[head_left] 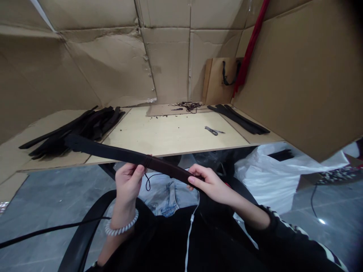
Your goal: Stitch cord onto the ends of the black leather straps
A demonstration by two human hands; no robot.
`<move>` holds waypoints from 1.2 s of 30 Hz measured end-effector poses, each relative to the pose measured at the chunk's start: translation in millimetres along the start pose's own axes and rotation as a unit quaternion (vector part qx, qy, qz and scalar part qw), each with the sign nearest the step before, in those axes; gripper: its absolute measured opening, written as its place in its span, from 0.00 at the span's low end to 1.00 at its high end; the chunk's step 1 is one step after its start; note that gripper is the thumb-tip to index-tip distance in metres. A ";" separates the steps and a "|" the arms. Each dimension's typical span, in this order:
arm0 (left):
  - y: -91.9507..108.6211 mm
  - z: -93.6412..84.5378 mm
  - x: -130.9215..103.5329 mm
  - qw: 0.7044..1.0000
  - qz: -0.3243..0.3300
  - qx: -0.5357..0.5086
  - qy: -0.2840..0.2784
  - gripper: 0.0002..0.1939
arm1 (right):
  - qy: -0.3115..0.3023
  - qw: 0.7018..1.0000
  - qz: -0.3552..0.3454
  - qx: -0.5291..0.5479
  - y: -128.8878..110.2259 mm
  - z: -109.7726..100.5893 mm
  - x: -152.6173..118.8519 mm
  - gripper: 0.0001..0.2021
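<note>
A long, dark, slightly curved strip [109,150], shaped like a sword sheath, is held slantwise across my lap, its far-left end high over the table edge. My left hand [129,183] pinches it near the middle, thumb on top. Beside that thumb, thin dark cord [148,161] is wound around the strip, and a loose loop of cord [148,183] hangs beneath. At the lower right end, my right hand [208,184] grips the strip between thumb and fingers. The part inside my right fingers is hidden.
Similar dark strips [93,122] are heaped on the table's left, and several lie at the right [241,120]. Small snips [212,130] lie on the pale tabletop [159,138]. Tangled cord [193,106] lies at the back near a paper bag [219,81]. Cardboard walls [167,64] enclose the table.
</note>
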State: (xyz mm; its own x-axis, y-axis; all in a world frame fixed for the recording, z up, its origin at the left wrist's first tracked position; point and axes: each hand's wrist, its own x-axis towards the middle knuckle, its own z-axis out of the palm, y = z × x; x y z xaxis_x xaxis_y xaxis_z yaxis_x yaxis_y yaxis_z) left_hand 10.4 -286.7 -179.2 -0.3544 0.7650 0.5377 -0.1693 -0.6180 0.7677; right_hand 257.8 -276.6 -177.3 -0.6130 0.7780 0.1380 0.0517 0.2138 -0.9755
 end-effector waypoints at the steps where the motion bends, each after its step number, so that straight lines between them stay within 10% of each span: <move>1: 2.4 3.7 -0.3 1.000 -0.003 -0.008 -0.003 0.09 | -0.046 0.997 0.021 0.058 1.6 0.1 0.3 0.16; 7: 6.9 8.0 -0.8 1.000 0.002 -0.026 -0.018 0.11 | -0.176 0.967 0.067 0.170 3.5 0.1 3.1 0.24; 13: -2.7 -6.0 2.5 0.997 -0.001 0.007 -0.071 0.23 | -0.034 0.997 -0.027 -0.063 -4.5 0.5 0.3 0.14; 18: -7.5 -9.9 2.9 0.999 -0.008 0.028 -0.026 0.14 | 0.146 0.897 -0.157 -0.387 -3.9 2.1 -4.7 0.17; 21: -7.6 -9.5 1.3 0.999 0.002 0.033 -0.014 0.11 | 0.150 0.879 -0.128 -0.434 -4.4 -2.1 -4.2 0.18; 26: 0.1 0.4 -2.8 0.999 -0.006 0.006 -0.052 0.10 | -0.097 0.977 0.033 -0.188 -5.6 -11.0 3.3 0.18; 29: 6.0 5.6 -3.3 0.999 -0.022 -0.025 -0.042 0.11 | -0.216 0.975 0.053 0.023 -4.4 -7.5 5.0 0.23; 36: 5.5 0.2 1.5 0.999 -0.009 -0.033 -0.009 0.16 | -0.193 0.934 0.153 0.258 3.1 11.8 -1.1 0.20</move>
State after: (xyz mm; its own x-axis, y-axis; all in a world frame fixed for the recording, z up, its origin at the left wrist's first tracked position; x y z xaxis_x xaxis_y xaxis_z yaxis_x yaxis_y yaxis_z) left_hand 9.1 -288.9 -174.1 -0.3340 0.7786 0.5313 -0.2357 -0.6147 0.7527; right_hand 249.3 -283.8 -182.6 -0.8760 0.4629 -0.1357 -0.0544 -0.3743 -0.9257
